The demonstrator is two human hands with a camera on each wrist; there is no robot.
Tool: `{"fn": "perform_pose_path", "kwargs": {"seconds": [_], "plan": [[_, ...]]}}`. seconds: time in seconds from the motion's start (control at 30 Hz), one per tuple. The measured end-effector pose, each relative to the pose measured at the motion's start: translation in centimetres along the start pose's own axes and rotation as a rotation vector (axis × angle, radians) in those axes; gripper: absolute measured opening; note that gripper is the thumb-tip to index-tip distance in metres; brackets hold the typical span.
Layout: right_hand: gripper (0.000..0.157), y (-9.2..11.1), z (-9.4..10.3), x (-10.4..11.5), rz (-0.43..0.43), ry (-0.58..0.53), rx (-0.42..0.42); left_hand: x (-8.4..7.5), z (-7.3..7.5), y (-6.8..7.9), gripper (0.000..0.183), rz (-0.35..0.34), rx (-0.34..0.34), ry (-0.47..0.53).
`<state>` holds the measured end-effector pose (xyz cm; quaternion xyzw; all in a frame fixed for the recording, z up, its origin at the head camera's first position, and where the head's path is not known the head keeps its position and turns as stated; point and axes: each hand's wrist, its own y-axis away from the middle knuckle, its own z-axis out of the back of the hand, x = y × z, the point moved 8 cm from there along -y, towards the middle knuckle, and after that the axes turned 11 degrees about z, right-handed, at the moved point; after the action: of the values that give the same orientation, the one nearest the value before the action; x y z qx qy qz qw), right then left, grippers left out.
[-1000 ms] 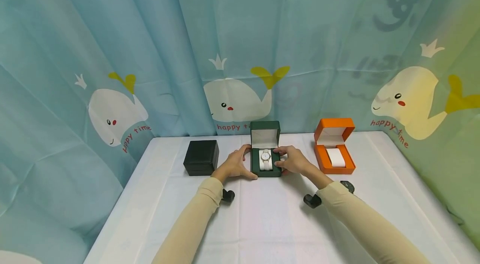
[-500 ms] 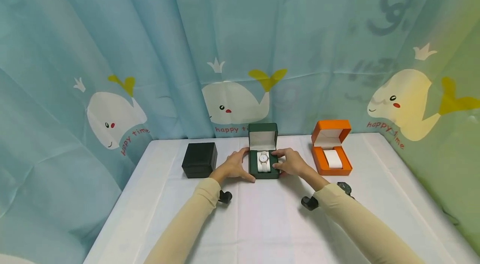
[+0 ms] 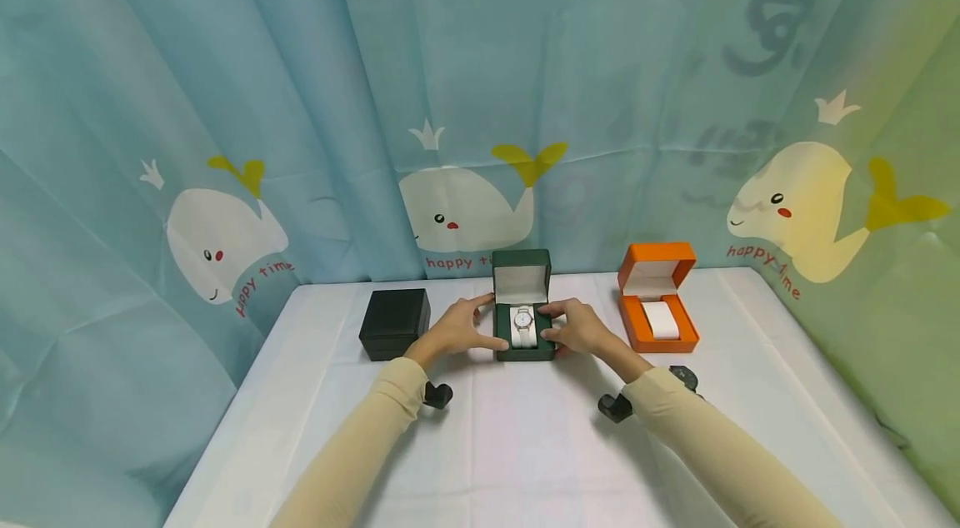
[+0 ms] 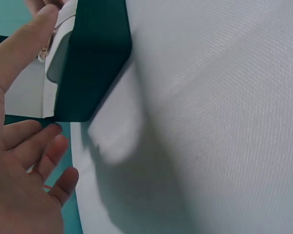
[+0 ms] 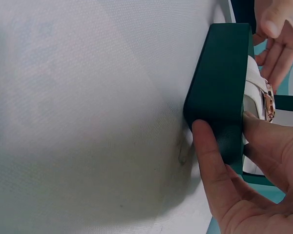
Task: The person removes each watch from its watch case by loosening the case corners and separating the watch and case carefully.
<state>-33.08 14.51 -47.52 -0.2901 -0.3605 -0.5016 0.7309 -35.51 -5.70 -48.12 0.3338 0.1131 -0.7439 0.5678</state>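
A green watch box (image 3: 523, 356) stands on the white-covered table with its lid (image 3: 521, 256) raised. In it, a wristwatch (image 3: 522, 319) with a pale strap and rose-gold case is wrapped round a white cushion. My right hand (image 3: 585, 329) pinches the box's right side, thumb at the inner edge and fingers against the outer wall (image 5: 219, 83). On the other side, my left hand (image 3: 455, 328) is spread. Its thumb (image 4: 27, 44) reaches over the front left corner while the loose fingers lie near the hinge.
To the left sits a closed black box (image 3: 394, 320). An orange watch box (image 3: 633, 328) stands open at the right, holding a bare white cushion (image 3: 660, 320). A dark round object (image 3: 684, 376) lies partly behind the right sleeve. A whale-print curtain (image 3: 465, 207) hangs behind the table.
My left thumb has moved from beside the green box onto its front left corner. The right hand keeps its pinch on the box. The head view has shifted slightly.
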Motion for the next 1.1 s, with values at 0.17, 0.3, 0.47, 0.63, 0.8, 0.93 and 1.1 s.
{"fn": "perform_pose_path", "kwargs": {"seconds": [0.17,0.3,0.47,0.63,0.8,0.93,1.1], "plan": [[0.046,0.1,0.2,0.0,0.014,0.012,0.0,-0.3,0.6,0.3,0.088,-0.05,-0.065,0.001],[0.046,-0.1,0.3,0.1,0.029,0.032,0.0,-0.7,1.0,0.6,0.08,-0.102,-0.099,0.026],[0.045,-0.1,0.4,0.2,0.04,0.098,0.004,-1.4,1.1,0.8,0.075,-0.182,-0.124,0.041],[0.044,-0.1,0.5,0.2,0.062,0.171,0.004,-2.3,1.0,1.1,0.074,-0.254,-0.135,0.01],[0.044,-0.2,0.6,0.1,0.056,0.17,-0.006,-2.8,0.9,1.1,0.073,-0.285,-0.138,-0.014],[0.046,-0.2,0.3,-0.3,0.036,0.092,0.006,-2.9,0.9,1.1,0.073,-0.288,-0.133,-0.021],[0.047,-0.2,0.2,-0.5,0.016,0.044,0.006,-3.4,0.8,0.9,0.073,-0.269,-0.124,-0.068]]}}
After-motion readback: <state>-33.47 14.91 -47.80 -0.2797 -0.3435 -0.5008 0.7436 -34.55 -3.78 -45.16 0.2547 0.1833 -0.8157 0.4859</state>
